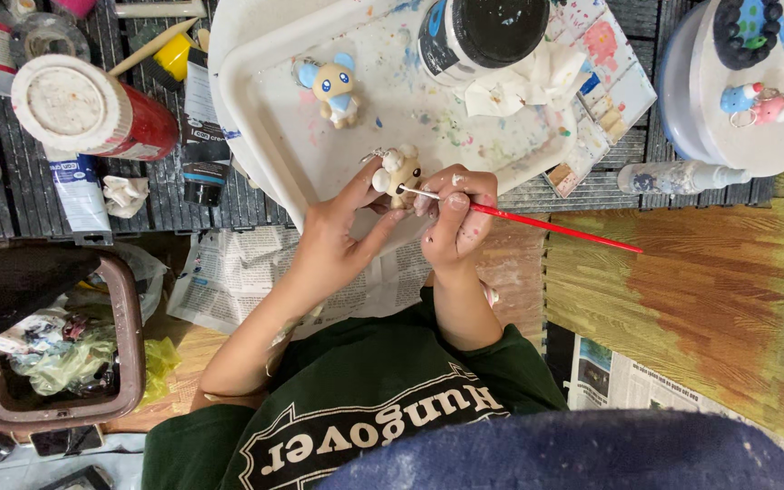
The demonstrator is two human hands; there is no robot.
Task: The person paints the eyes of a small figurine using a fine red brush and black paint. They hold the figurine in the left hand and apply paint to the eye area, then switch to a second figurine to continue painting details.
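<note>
My left hand [328,238] holds a small tan and white animal figurine [397,171] over the near edge of a white paint-stained tray [256,127]. My right hand [457,216] grips a thin red-handled paintbrush [546,224]; its white tip touches the figurine's side. The brush handle points out to the right. A second small figurine [335,89], cream with blue ears, stands on the tray a little beyond my left hand.
A black-lidded paint jar [483,32] and crumpled tissue [524,80] sit on the tray's far side. Paint tubes [200,127] and a red can [93,109] lie left. A brown bin [129,308] with rubbish is at lower left. A round stand [755,136] with figurines is at right.
</note>
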